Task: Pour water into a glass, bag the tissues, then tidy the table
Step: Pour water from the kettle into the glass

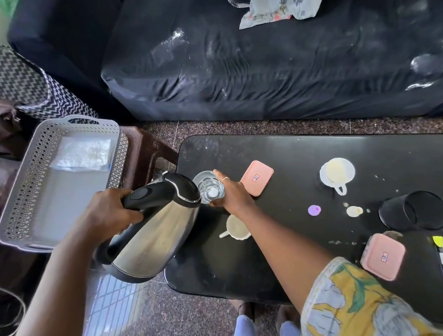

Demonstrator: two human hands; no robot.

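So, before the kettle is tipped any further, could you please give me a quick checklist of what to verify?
1. Left hand grips the kettle by its handle: ok.
2. Right hand steadies the glass: ok.
3. Glass stands upright on the table, near its left end: ok.
4. Kettle spout lined up over the glass rim: cannot tell, the kettle's top hides it.
5. Room left in the glass: ok, it holds only a little water.
6. Pink lid lies right beside the glass, where splashes would reach it: not ok.
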